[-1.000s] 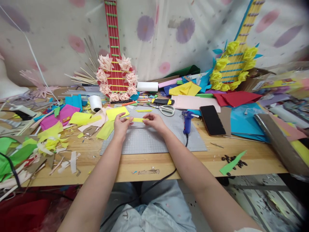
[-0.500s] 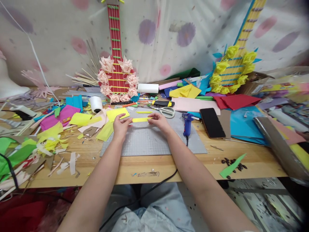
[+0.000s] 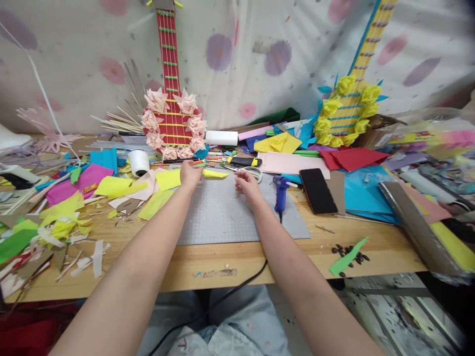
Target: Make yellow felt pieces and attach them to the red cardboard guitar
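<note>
My left hand point(image 3: 190, 174) is stretched to the far edge of the grey cutting mat point(image 3: 222, 217) and pinches one end of a narrow yellow paper strip point(image 3: 215, 174). My right hand point(image 3: 246, 182) hovers just right of the strip over the mat, fingers loosely curled, holding nothing. White-handled scissors point(image 3: 254, 172) lie just beyond the right hand. A blue glue gun point(image 3: 281, 190) lies on the mat to the right of that hand, its black cord running off the table's front edge.
A black phone point(image 3: 313, 183) lies right of the glue gun. Yellow, pink and green paper scraps point(image 3: 111, 187) cover the left side. A red cardboard guitar point(image 3: 170, 118) and a yellow-flowered one point(image 3: 349, 113) lean at the back. A foil roll point(image 3: 411, 222) lies at right.
The right hand has let go of the yellow strip. The left hand has carried the strip away from me toward the mat's far edge.
</note>
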Demonstrator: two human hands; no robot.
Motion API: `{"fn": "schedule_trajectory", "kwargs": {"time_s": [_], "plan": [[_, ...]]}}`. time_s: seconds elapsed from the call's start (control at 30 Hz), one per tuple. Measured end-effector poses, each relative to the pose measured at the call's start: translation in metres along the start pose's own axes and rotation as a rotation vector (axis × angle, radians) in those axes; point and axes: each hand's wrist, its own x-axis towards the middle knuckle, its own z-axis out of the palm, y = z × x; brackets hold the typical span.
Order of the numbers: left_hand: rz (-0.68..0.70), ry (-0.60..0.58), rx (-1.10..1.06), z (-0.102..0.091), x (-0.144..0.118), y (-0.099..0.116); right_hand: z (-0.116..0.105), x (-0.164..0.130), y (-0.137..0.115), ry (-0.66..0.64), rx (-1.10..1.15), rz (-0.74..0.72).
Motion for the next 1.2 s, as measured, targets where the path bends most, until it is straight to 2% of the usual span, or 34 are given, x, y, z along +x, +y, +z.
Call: {"fn": "schedule_trajectory", "kwargs": {"time_s": [0.13, 0.3, 0.47, 0.57, 0.73, 0.83, 1.07, 1.2], "plan": [[0.233, 0.070, 0.335, -0.013, 0.002, -0.001, 0.002, -0.002, -0.002, -0.026, -0.030, -0.018], [0.404, 0.046, 0.589, -0.051, 0.000, 0.003, 0.003, -0.001, 0.004, -0.034, -0.123, -0.035], [0.602, -0.080, 0.961, -0.099, 0.009, -0.008, 0.005, 0.002, 0.014, -0.029, -0.304, -0.074], [0.698, -0.203, 1.114, -0.116, 0.013, -0.015, 0.006, 0.002, 0.017, -0.035, -0.379, -0.101], [0.836, -0.332, 1.188, -0.116, 0.007, -0.012, 0.007, 0.001, 0.019, -0.034, -0.437, -0.121], [0.837, -0.380, 1.175, -0.111, -0.001, -0.007, 0.007, 0.001, 0.019, -0.035, -0.435, -0.126], [0.767, -0.274, 1.333, -0.110, -0.003, -0.008, 0.009, 0.000, 0.016, -0.028, -0.448, -0.138], [0.664, -0.181, 1.277, -0.112, 0.000, -0.006, 0.011, 0.000, 0.017, -0.028, -0.443, -0.161]]}}
